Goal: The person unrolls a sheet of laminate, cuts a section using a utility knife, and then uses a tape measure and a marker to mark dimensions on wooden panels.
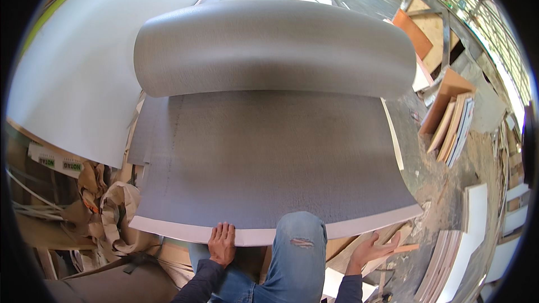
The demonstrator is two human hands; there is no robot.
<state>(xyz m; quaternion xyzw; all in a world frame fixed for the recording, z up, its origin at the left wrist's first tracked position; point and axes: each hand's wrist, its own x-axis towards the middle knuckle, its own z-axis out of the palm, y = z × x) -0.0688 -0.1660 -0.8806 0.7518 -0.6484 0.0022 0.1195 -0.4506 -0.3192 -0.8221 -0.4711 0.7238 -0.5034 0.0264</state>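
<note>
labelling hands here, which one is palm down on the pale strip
The left hand: its fingers lie over the pale strip edging the grey sheet; the right hand is turned palm up.

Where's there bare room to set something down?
Free: the dark sheet, between roll and pale front strip; some floor between sheet and leaning boards. Crowded: around the strip, by left hand and knee; left side, with crumpled brown paper.

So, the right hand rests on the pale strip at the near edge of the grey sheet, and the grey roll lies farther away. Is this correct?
Not the right hand: the head view shows the left hand resting on the pale strip bordering the grey sheet. The grey roll does lie farther away.
</note>
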